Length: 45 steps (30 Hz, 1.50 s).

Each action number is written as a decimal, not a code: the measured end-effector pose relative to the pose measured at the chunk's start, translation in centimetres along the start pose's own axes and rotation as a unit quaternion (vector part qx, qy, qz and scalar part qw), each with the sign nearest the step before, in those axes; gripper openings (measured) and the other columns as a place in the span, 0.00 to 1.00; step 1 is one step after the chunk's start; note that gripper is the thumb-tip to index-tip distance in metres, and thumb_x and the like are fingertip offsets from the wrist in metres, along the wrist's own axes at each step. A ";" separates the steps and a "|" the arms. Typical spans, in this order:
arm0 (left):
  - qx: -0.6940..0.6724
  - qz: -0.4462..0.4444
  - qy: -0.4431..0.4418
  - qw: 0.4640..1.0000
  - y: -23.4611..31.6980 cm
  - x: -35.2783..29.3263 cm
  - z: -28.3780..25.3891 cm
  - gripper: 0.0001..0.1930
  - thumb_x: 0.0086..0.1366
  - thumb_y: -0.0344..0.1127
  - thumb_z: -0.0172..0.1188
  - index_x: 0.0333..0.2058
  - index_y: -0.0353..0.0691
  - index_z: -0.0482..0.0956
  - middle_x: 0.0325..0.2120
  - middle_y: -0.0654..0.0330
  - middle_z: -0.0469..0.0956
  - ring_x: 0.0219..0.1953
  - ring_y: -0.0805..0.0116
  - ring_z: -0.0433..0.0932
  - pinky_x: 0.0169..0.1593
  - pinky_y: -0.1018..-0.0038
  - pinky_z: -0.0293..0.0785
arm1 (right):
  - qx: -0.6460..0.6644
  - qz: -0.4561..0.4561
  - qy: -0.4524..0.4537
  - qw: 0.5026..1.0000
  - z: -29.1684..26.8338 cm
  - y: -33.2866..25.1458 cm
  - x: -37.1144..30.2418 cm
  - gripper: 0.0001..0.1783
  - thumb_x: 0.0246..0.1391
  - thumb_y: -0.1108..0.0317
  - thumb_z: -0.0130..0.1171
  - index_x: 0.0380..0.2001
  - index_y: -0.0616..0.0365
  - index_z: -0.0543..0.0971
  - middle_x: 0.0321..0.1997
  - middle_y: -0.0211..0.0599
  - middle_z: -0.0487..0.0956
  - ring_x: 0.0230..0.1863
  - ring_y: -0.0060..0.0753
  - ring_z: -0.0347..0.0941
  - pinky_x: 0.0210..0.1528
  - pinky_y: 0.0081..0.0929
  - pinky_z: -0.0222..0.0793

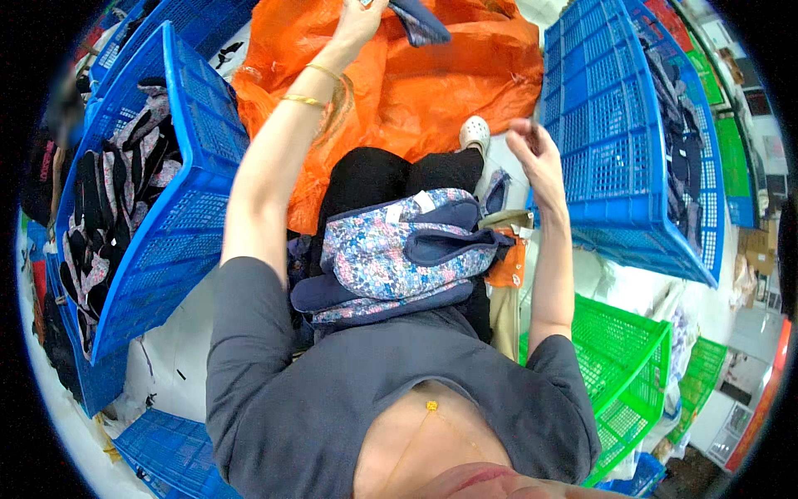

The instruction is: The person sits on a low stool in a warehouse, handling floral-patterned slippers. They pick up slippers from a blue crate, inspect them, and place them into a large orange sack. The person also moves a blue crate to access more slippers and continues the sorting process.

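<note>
My left hand (359, 23) is stretched far forward over the orange sheet, closed on a navy fabric piece with a floral pattern (422, 27), partly cut off by the top edge. On my lap lie several floral slippers (374, 258) with navy lining and small white tags, stacked on one another. My right hand (542, 162) is raised beside the right blue crate, fingers curled around a small dark thing, too blurred to name. Another small navy piece (496, 193) sits just right of the slippers.
An orange plastic sheet (399, 108) spreads ahead of my legs. At the left stands a blue crate (208, 108) of black and patterned fabric pieces (133, 166); at the right, another blue crate (598, 141) holds navy pieces. A green crate (619, 349) stands near my right elbow.
</note>
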<state>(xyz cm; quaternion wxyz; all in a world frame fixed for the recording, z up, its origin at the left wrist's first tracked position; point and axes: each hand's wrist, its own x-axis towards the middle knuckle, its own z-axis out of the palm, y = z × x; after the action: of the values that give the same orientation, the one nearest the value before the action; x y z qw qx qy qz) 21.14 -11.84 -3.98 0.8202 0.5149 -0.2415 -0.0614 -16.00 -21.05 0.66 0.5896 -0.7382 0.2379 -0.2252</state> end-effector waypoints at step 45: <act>-0.087 -0.215 -0.473 0.850 15.7 -17.8 -0.5 0.64 0.33 0.38 0.83 0.64 0.31 0.46 0.57 0.57 0.63 0.60 0.69 0.60 0.64 0.72 0.54 | 0.053 0.085 -0.207 0.973 4.1 6.8 -1.2 0.15 0.49 0.76 0.64 0.41 0.61 0.74 0.32 0.30 0.78 0.30 0.21 0.72 0.35 0.19 0.68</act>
<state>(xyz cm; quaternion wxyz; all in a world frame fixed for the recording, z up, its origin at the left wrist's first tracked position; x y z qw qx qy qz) 3.45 2.04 3.64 0.6148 0.3890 -0.4771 -0.4930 -15.03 -18.44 -6.90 0.6811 -0.7139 0.1602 -0.0286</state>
